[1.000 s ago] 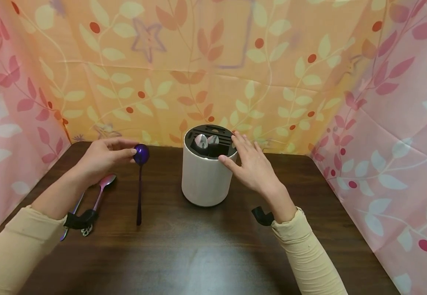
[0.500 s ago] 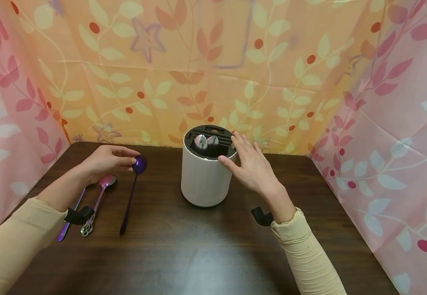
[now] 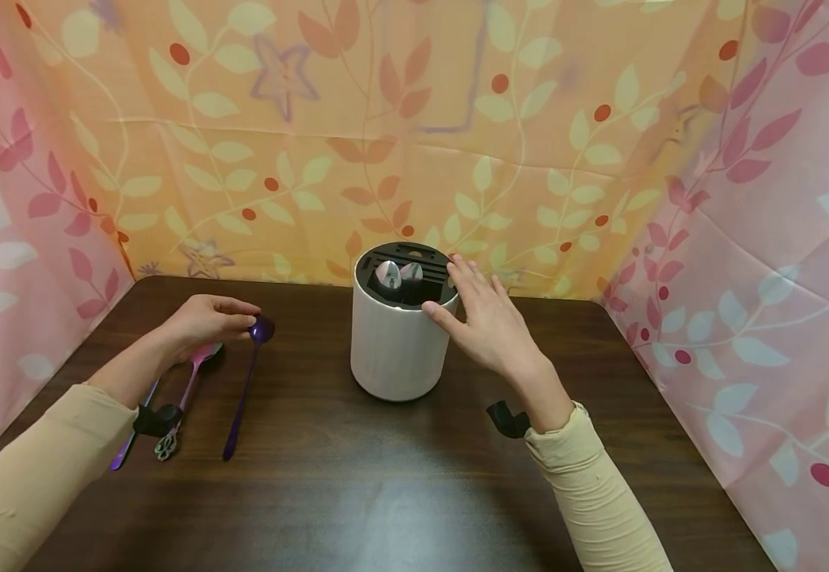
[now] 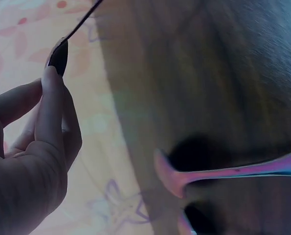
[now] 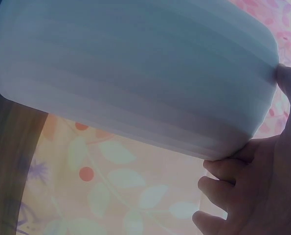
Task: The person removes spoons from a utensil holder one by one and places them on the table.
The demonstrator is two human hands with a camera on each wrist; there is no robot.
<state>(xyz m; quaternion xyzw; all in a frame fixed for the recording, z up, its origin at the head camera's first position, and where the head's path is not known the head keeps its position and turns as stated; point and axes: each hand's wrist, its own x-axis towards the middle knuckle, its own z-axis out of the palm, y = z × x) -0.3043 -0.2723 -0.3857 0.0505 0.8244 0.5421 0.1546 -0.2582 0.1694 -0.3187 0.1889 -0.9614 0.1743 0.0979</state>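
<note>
My left hand (image 3: 207, 324) pinches a long purple spoon (image 3: 262, 329) by its bowl between thumb and fingers. Its thin handle slants down toward me, the end close over the table. In the left wrist view the spoon's bowl (image 4: 60, 58) shows dark at the fingertips. A white round cutlery holder (image 3: 398, 357) with a black slotted top stands mid-table. Two shiny spoon bowls (image 3: 389, 275) stick up from it. My right hand (image 3: 489, 326) rests on the holder's right rim, fingers fairly straight; the right wrist view shows thumb and fingertips touching its edge.
Left of the held spoon lies a pinkish spoon (image 3: 191, 383) with an ornate handle end. Beside that is another utensil with a purple-blue handle (image 3: 122, 453), partly hidden by my left wrist. Patterned cloth (image 3: 414, 159) closes off the table's back and both sides.
My left hand has lowered and moved slightly left with the purple spoon, whose handle end has swung left and toward me. The right hand and holder have stayed put.
</note>
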